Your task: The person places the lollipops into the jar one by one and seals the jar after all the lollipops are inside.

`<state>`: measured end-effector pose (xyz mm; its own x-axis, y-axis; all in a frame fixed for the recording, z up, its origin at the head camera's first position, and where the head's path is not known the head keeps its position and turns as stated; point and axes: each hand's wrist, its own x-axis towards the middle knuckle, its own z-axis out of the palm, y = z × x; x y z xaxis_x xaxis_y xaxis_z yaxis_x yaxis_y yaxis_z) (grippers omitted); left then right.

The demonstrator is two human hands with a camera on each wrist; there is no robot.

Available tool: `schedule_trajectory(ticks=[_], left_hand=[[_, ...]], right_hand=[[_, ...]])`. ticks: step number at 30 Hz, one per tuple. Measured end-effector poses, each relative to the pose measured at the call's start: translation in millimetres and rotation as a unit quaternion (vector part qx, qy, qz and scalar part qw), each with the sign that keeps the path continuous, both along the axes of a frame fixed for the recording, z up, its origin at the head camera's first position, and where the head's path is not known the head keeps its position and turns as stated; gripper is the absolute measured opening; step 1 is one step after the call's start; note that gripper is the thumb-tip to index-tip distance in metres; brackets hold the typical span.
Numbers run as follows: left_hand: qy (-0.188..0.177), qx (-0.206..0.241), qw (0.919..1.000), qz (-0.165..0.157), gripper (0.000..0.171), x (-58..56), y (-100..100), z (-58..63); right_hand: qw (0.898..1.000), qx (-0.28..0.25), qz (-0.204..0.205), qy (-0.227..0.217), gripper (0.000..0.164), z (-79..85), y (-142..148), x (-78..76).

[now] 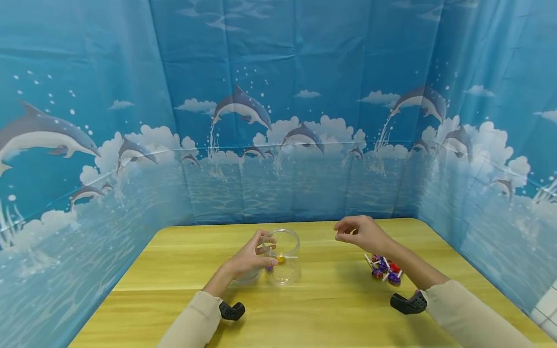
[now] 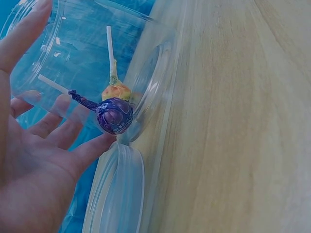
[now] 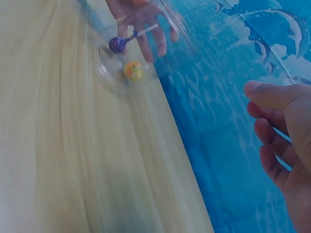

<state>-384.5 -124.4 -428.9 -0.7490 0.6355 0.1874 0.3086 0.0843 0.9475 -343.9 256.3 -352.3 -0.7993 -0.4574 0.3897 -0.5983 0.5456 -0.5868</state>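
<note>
A clear round jar point(image 1: 294, 268) stands open-topped near the middle of the table. My left hand point(image 1: 250, 254) holds its left side, thumb in front and fingers curved behind the wall. Inside lie a purple-wrapped lollipop point(image 2: 115, 115) and a yellow-orange lollipop point(image 2: 116, 91), their white sticks pointing away from the jar's base. Beside the jar, under my left hand, is a translucent lid point(image 2: 121, 189). My right hand point(image 1: 364, 234) hovers to the right of the jar, its fingers loosely bent and nothing between them.
Several lollipops point(image 1: 383, 268) in purple and red wrappers lie heaped on the yellow wooden table point(image 1: 330, 309), below my right forearm. A blue dolphin-print curtain point(image 1: 278, 183) hangs along the table's back and sides. Black wrist devices point(image 1: 232, 311) sit at both cuffs.
</note>
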Motion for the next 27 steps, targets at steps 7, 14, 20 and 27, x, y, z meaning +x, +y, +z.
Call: schedule_trajectory(ticks=[7,14,20,27], left_hand=[[0.005,-0.003,1.0000,-0.003,0.057,-1.2,-0.3,2.2],[0.006,0.000,1.0000,-0.006,0.056,-3.4,-1.1,0.5],[0.001,-0.004,1.0000,-0.007,0.062,-4.9,-2.0,0.8],[-0.001,-0.001,1.0000,-0.007,0.059,-4.0,-0.4,2.4]], right_hand=[[0.999,0.010,-0.036,-0.011,0.017,-9.3,25.3,9.0],[0.999,0.007,-0.044,0.005,0.019,-14.0,52.5,25.3],[0.998,0.014,-0.055,0.017,0.016,-21.4,73.2,35.7],[0.998,0.019,-0.054,0.010,0.015,-29.9,95.2,47.9]])
